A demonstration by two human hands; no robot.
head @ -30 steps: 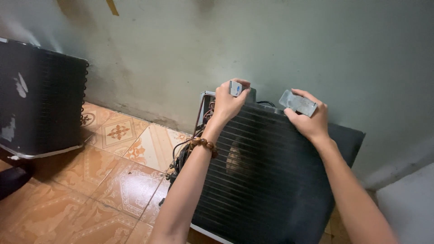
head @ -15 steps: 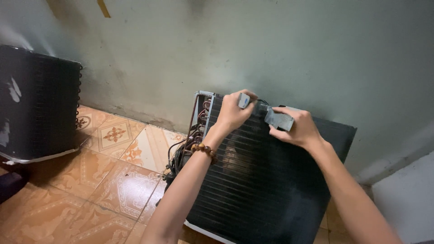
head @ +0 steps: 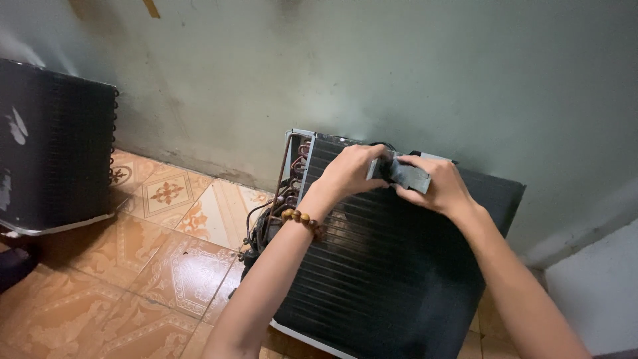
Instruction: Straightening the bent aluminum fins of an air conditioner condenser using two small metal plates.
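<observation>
Pinched between the closed fingers of the left hand [head: 351, 171] and right hand [head: 440, 186], a small grey metal piece [head: 403, 173] is held against the top edge of the black finned coil [head: 379, 266], whose thin fins could be bent if pressed.

1. We see a second black finned coil unit [head: 56, 143] at the left, well apart, with pale scuffs on its face.
2. Under it we find a floor of orange patterned tiles [head: 166, 266].
3. Behind we have a grey-green wall [head: 399, 66], stained along its base.
4. We note a white surface [head: 591, 292] at the lower right.
</observation>
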